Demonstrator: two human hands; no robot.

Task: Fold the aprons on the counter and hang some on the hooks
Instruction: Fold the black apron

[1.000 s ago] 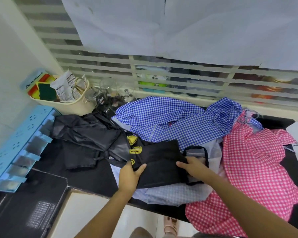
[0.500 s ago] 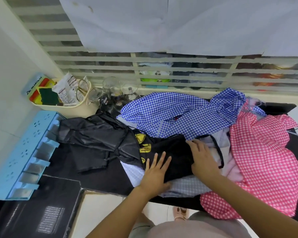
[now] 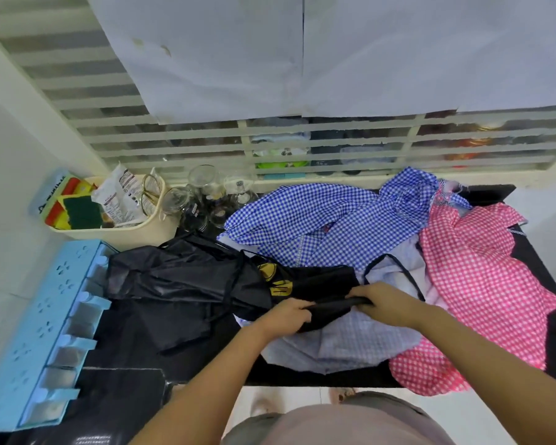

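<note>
A black apron (image 3: 302, 284) was gripped by both hands at the near middle of the worktop (image 3: 135, 332).
A cream basket (image 3: 148, 224) at the far left was filled with sponges (image 3: 84, 213), a printed packet (image 3: 119, 194) and scissors (image 3: 150, 191). The apron's near fold was pinched between the left hand (image 3: 286, 317) and the right hand (image 3: 389, 303), fingers curled round it. A pink checked apron (image 3: 482, 284) was draped over the near right edge, and bare worktop was seen at the near left.

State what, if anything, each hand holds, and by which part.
Both grip the black apron with yellow print by its near folded edge: left hand at its left end, right hand at its right end.
</note>
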